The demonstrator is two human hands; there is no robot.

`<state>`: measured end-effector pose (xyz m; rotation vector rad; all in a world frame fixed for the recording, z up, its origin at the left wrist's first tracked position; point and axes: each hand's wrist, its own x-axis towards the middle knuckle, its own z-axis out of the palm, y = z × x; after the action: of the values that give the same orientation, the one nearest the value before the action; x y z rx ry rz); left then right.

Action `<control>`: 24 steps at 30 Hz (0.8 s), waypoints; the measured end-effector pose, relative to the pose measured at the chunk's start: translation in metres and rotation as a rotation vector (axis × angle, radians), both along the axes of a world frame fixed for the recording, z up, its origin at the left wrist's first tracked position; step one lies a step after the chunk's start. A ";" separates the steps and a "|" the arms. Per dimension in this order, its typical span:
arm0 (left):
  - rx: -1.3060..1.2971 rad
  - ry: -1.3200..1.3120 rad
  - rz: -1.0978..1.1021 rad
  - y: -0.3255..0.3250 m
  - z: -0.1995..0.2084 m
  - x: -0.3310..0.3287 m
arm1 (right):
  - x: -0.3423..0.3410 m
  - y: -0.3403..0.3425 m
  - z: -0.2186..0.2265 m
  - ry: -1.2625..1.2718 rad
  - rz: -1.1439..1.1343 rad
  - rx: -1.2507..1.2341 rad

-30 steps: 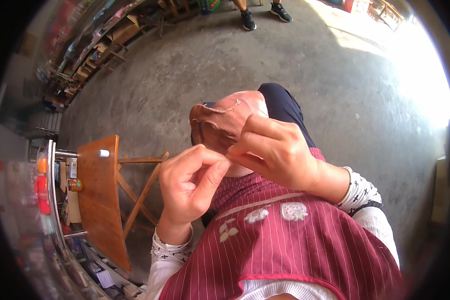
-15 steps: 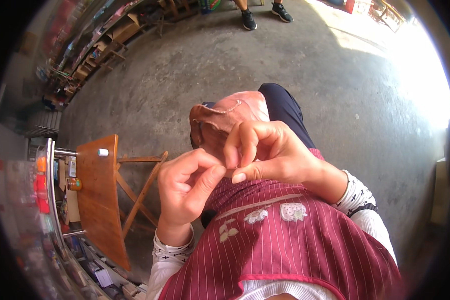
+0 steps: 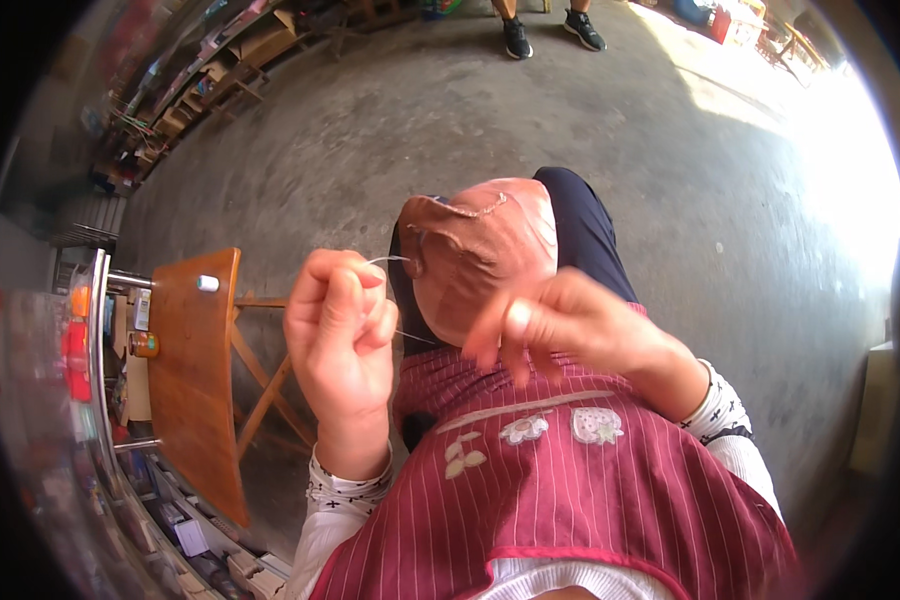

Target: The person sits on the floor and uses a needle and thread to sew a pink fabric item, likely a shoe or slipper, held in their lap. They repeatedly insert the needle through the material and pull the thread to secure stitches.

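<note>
My left hand (image 3: 342,335) is raised left of my lap, its thumb and fingers pinched together on a thin white thread (image 3: 388,258). One stretch of it curves from the fingertips toward the cloth; another thin pale line shows beside the lower fingers, too fine to tell thread from needle. My right hand (image 3: 570,330) hovers over the apron front, apart from the left, its fingers bent downward and smeared by motion. Whether it holds anything does not show. A pinkish-brown piece of cloth (image 3: 480,250) with a frayed edge lies across my knees beyond both hands.
To the left stands a wooden folding table (image 3: 192,390) bearing a small white spool (image 3: 207,283). A jar (image 3: 143,345) sits behind it by a metal-framed rack. Loaded shelves (image 3: 240,60) line the far left. A person's black shoes (image 3: 517,38) are on the concrete floor ahead.
My hands, close together before, have parted: the left rose slightly and went left with the thread, the right moved right and is now blurred. More of the cloth shows between them.
</note>
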<state>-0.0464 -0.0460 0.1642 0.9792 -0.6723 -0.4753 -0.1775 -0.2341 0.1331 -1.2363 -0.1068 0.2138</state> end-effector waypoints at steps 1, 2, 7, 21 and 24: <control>0.023 -0.122 0.045 -0.002 -0.001 -0.006 | -0.003 0.008 0.008 0.076 0.138 -0.054; 0.030 -0.188 0.073 -0.006 0.001 -0.015 | -0.001 0.018 0.005 0.041 0.188 0.005; 0.174 -1.008 -0.258 -0.010 0.010 -0.038 | 0.003 0.038 0.021 0.415 -0.181 0.490; 0.316 -1.278 0.081 -0.014 0.009 0.010 | -0.034 -0.018 -0.009 0.013 -0.588 0.582; 0.577 -1.107 0.112 -0.020 -0.002 0.033 | -0.034 -0.020 -0.020 -0.107 -0.748 0.445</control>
<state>-0.0137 -0.0662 0.1621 1.8368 -1.4997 0.0368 -0.2118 -0.2538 0.1132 -0.7738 0.2091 -0.5040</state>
